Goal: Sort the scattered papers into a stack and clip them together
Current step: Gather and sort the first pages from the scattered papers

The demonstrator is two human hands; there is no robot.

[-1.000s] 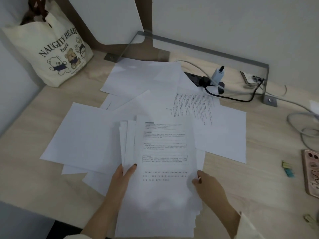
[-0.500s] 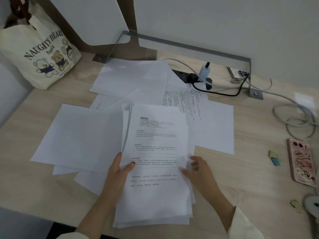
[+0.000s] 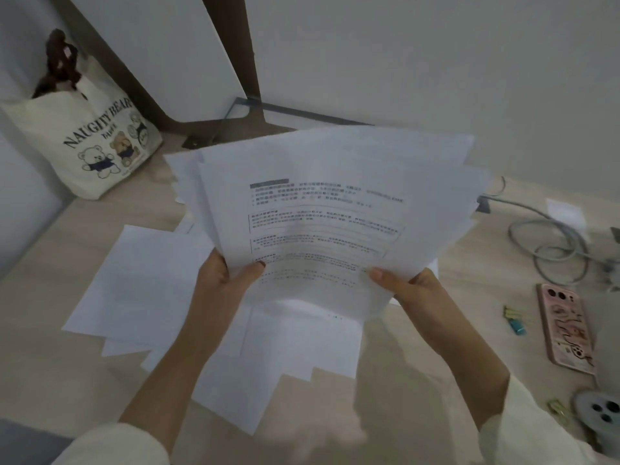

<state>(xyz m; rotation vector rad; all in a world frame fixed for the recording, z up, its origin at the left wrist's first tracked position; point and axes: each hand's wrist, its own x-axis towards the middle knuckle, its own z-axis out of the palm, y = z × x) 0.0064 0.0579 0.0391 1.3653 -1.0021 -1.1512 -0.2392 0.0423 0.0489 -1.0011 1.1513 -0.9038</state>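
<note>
A fanned stack of papers with a printed sheet on top is raised off the desk and tilted toward the camera. My left hand grips its lower left edge, thumb on the front. My right hand grips its lower right edge, thumb on top. Several loose white sheets lie scattered on the wooden desk below and to the left. Small binder clips, yellow and blue, lie to the right; another yellowish clip sits near the right front.
A pink-cased phone lies at the right, with a second phone at the front right corner. Grey cables coil at the back right. A cream tote bag leans against the wall at the back left.
The stack lay flat on the desk under both hands; now both hands have lifted it up and tilted it upright, its sheets fanned out. The camera has tipped upward.
</note>
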